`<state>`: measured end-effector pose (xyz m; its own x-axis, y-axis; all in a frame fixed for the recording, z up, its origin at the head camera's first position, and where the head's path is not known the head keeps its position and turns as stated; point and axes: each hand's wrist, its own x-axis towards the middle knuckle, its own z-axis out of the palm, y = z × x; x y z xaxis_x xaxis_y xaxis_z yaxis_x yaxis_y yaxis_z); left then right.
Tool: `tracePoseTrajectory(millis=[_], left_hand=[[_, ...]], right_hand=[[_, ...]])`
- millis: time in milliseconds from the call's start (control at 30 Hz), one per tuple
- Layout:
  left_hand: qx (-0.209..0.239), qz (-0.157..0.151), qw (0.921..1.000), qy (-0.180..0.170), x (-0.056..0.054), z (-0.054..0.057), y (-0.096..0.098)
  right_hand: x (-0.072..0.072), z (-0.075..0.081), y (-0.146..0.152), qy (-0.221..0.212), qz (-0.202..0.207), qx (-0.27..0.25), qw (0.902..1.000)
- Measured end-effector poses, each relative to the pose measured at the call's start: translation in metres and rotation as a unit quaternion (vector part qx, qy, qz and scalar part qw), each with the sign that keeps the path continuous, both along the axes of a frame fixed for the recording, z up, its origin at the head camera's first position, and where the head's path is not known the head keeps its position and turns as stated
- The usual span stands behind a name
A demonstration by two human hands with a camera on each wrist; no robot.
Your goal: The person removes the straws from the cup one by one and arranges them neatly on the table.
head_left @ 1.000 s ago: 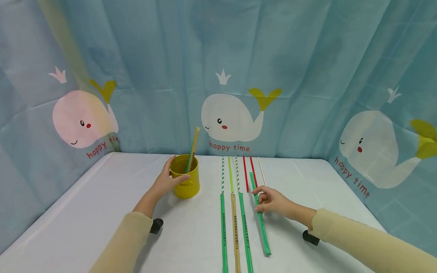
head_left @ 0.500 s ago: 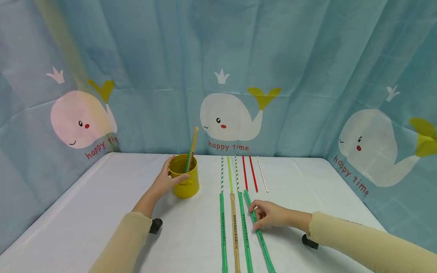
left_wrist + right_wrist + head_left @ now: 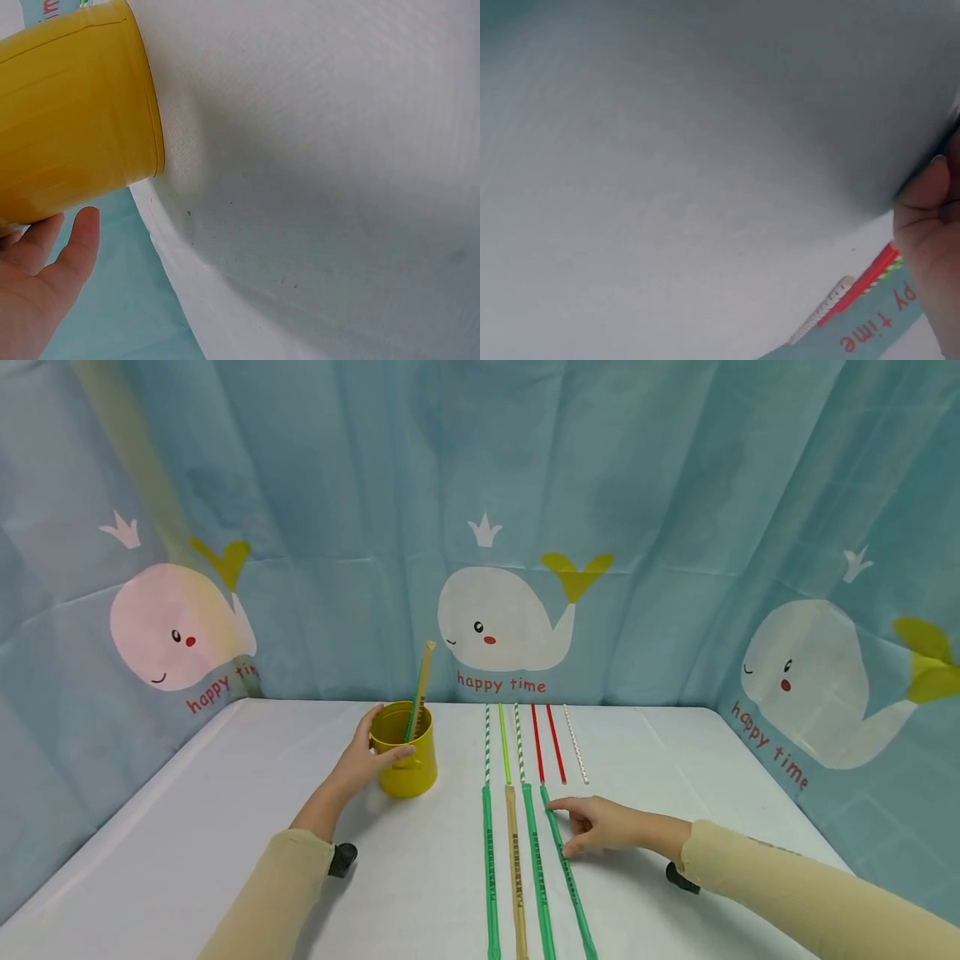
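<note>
At the left, my left hand (image 3: pixel 365 762) holds a small yellow bucket (image 3: pixel 418 768), with the thumb at its front rim and the fingers round its left side. The bucket (image 3: pixel 82 105) stands upright on the table; a tan wrapped straw (image 3: pixel 425 672) and a green one lean inside. With straight index finger and thumb, my right hand (image 3: pixel 606 825) touches the rightmost green wrapped straw (image 3: pixel 576 893), which lies slightly slanted. To its left lie a green wrapped straw (image 3: pixel 537 877), a tan one (image 3: pixel 515 868) and another green one (image 3: pixel 491 868).
Behind the wrapped straws is a row of bare ones: green-striped straws (image 3: pixel 487 743), a lime straw (image 3: pixel 504 743), red straws (image 3: pixel 537 743) and a white patterned straw (image 3: pixel 576 743). A blue whale-print curtain (image 3: pixel 660 527) borders the white table (image 3: pixel 247 827).
My right hand has brought the green wrapped straw toward me and left, laying it beside the others; its grip has loosened and the index finger is straighter. My left hand stays on the bucket.
</note>
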<state>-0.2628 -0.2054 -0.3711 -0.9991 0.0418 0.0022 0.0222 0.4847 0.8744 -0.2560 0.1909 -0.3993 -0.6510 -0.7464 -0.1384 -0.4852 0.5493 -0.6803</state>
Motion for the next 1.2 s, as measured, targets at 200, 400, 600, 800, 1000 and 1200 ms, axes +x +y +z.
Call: tracePoseTrajectory(millis=[200,400,600,800,1000,1200], left_hand=[[-0.005,0.001,1.0,-0.003,0.0,0.001,0.001],[-0.004,-0.001,1.0,-0.001,0.001,0.0,0.0],[-0.001,0.0,1.0,-0.005,0.001,0.0,0.0],[0.001,0.002,1.0,-0.005,0.001,0.001,0.002],[0.001,-0.003,1.0,-0.007,0.001,0.0,0.002],[-0.006,0.0,1.0,-0.006,0.0,0.003,0.001]], right_hand=[[0.001,0.002,0.0,0.015,-0.008,0.028,0.9995],[0.005,0.003,-0.006,0.027,-0.017,0.061,0.9976],[0.006,0.002,-0.009,0.036,-0.019,0.065,0.997],[0.004,0.005,-0.008,0.024,0.003,0.071,0.9972],[0.008,0.001,-0.008,0.026,-0.015,0.084,0.996],[0.009,-0.001,-0.011,0.038,-0.038,0.098,0.9937]])
